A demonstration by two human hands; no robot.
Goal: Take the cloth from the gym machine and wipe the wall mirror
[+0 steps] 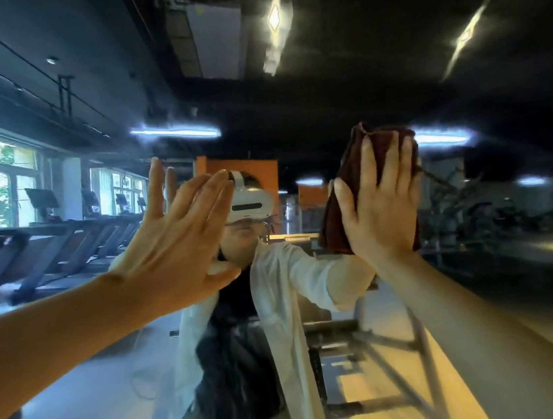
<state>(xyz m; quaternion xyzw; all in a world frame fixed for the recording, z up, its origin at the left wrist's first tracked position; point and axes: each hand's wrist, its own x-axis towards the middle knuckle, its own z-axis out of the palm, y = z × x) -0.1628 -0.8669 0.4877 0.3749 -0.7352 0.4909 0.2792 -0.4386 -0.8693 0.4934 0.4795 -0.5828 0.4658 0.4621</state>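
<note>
Both my hands are raised to the wall mirror (343, 108): left hand (175, 241) flat, fingers straight, holding nothing; right hand (381, 204) presses the cloth (344, 184) beneath straight fingers (391, 158). Cloth appears soft, light, folded; pressing its centre with the palm should stop it slipping.
</note>
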